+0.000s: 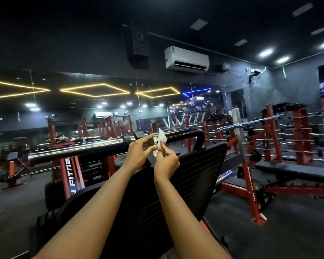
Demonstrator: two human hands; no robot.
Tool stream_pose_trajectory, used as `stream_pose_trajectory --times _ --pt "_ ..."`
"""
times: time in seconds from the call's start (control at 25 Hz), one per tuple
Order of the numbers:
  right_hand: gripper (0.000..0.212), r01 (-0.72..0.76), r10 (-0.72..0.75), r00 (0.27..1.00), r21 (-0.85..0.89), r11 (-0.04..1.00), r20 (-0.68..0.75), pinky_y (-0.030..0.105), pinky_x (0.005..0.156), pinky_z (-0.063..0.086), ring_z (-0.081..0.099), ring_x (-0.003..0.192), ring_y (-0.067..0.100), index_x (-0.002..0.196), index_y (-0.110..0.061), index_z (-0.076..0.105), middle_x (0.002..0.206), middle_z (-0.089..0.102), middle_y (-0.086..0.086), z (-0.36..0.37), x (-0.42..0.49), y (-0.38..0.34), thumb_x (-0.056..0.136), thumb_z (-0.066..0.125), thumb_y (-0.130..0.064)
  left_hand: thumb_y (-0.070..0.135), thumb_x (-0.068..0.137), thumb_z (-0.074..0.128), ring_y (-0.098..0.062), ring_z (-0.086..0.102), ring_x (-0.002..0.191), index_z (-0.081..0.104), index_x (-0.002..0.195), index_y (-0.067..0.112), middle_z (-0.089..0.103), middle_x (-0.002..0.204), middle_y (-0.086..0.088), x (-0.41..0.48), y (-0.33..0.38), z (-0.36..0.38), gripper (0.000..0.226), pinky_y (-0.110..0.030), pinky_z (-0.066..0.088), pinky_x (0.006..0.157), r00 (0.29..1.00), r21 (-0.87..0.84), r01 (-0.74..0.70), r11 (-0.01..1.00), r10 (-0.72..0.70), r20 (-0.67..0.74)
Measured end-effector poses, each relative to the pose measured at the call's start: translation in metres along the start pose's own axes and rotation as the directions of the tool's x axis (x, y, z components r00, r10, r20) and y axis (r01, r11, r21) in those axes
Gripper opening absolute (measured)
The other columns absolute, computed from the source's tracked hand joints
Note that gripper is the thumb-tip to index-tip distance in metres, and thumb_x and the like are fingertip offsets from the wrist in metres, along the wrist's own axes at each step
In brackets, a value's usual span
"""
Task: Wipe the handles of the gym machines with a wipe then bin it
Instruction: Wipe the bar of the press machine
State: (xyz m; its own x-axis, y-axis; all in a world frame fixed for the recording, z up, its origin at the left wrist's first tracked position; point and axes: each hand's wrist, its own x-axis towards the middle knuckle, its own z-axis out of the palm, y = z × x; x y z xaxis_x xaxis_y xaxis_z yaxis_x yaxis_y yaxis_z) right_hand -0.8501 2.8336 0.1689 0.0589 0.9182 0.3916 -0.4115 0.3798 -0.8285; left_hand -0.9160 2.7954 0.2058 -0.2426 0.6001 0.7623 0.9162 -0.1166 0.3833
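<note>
Both hands are raised just near the bar [79, 148], the left hand [138, 154] and right hand [166, 161] each pinching the small white wipe [159, 142] between fingertips, so it should be spread fully open before wrapping the handle.

A: That barbell [79, 148] looks like polished chrome, super glossy, catching the lights. The wipe [159, 144]?

B: Thin, whitish, kinda translucent and crumpled. The pad [198, 174] is matt black with ribbed stitching, and the frames [251, 184] look like red painted metal.
</note>
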Motion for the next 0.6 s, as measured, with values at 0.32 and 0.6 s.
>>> stream_pose_trajectory --times 0.32,0.6 --pt "0.028 0.246 -0.151 0.944 -0.322 0.914 0.292 0.012 0.074 0.038 0.065 0.094 0.019 0.105 -0.013 0.071 0.1 0.072 0.008 -0.065 -0.023 -0.016 0.081 0.058 -0.005 0.024 0.092 0.056 -0.02 0.043 0.13 0.043 0.138 0.01 0.047 0.14 -0.008 -0.071 0.01 -0.016 0.049 -0.031 0.033 0.108 0.999 0.159 0.034 0.987 -0.037 0.013" --pt "0.029 0.312 -0.006 0.912 -0.685 0.659 0.41 0.024 0.061 0.04 0.066 0.073 0.02 0.092 -0.022 0.075 0.08 0.074 0.009 -0.188 -0.07 -0.017 0.076 0.056 -0.008 0.042 0.093 0.049 -0.015 0.035 0.134 0.034 0.142 0.027 0.037 0.146 0.003 -0.176 0.041 -0.019 0.054 -0.033 0.037 0.105 0.932 0.286 -0.16 0.945 0.049 0.36"
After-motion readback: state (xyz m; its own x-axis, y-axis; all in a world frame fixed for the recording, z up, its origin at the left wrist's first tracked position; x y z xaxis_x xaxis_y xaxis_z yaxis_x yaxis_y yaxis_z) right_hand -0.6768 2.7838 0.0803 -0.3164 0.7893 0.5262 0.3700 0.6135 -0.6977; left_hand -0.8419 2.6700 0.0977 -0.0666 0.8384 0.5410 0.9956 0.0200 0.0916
